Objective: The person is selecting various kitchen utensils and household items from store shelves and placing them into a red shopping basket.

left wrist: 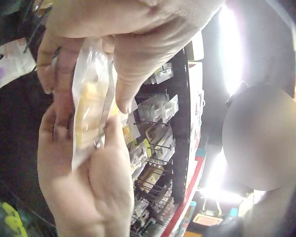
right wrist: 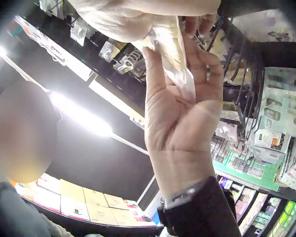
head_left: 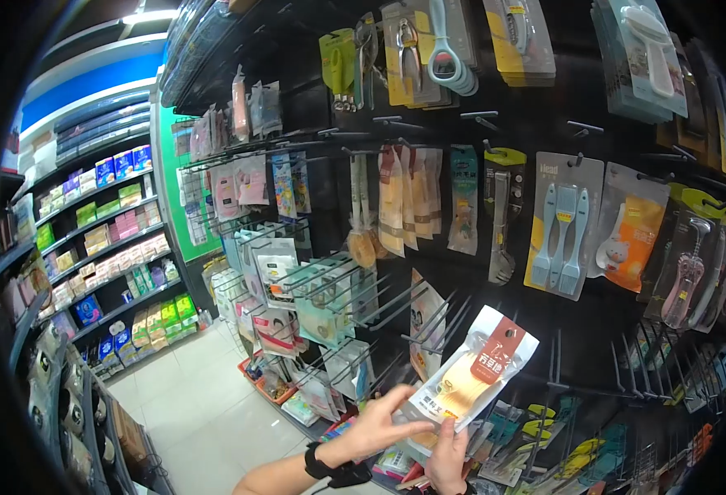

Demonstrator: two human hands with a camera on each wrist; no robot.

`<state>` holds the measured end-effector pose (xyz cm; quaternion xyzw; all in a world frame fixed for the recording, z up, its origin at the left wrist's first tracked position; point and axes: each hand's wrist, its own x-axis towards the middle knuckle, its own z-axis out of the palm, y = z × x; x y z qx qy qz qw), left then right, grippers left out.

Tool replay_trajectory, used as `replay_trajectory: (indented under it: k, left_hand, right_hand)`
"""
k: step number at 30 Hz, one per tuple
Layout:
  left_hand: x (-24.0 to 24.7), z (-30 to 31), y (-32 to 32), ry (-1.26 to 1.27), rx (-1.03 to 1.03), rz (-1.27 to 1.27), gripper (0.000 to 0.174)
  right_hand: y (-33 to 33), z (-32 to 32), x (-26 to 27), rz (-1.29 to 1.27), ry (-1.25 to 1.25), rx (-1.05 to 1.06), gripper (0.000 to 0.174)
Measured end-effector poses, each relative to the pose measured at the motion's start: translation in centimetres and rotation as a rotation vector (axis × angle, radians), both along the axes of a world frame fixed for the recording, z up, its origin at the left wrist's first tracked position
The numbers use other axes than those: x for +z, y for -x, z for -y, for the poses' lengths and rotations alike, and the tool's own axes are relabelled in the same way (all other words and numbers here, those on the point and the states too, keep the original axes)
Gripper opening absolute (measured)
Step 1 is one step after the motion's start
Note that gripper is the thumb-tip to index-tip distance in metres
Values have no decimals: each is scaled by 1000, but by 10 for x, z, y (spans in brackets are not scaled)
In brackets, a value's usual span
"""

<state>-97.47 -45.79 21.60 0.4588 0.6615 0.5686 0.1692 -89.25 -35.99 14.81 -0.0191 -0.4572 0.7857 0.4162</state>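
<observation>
A clear and white plastic packet [head_left: 495,363] with a brown label and yellowish slender sticks inside is held up in front of the rack. My left hand [head_left: 377,431] grips its lower left edge, thumb across the front. At the bottom edge my right hand [head_left: 447,464] pinches the packet, thumb on the front face. In the left wrist view the packet [left wrist: 91,111] is seen edge-on between both hands. The right wrist view shows my left hand [right wrist: 185,116] curled around the packet's end [right wrist: 173,54]. Similar brown-labelled packets [head_left: 404,198] hang on the rack above.
Metal hooks [head_left: 371,293] jut out close to the left of the packet. Silicone brushes [head_left: 559,231] and an orange pack [head_left: 631,227] hang upper right. Stocked shelves [head_left: 103,239] stand left beyond a tiled floor [head_left: 214,404]. Baskets [head_left: 268,379] sit low by the rack.
</observation>
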Motion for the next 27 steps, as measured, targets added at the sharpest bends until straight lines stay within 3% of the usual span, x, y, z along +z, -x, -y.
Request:
replay_trajectory:
  k: [2,3,4,5,6,12,19,27]
  left_hand:
    - [-3,6,-2,-89,60,85,37]
    - [-2,10,-4,-179,117,169,34]
    - [10,15,-1,-210,200,48,30]
    - [23,20,6,-287,226,91,28]
    - [36,24,16,-365,251,132,26]
    - [109,28,93,-730,313,69,23]
    - [146,10,140,-776,227,81,25]
    - [147,7,154,-754,224,172,23]
  right_hand:
    - [3,2,-1,2,15,61,34]
    - [4,3,0,18,-120,46,37]
    - [6,4,1,34,-255,30,40]
    - [6,3,5,-4,-376,25,44]
    - [-1,7,24,28,-400,47,42]
    - [-5,10,22,58,-305,96,36]
    - [-8,0,15,51,-304,88,34]
    - [-10,0,11,43,-226,105,34]
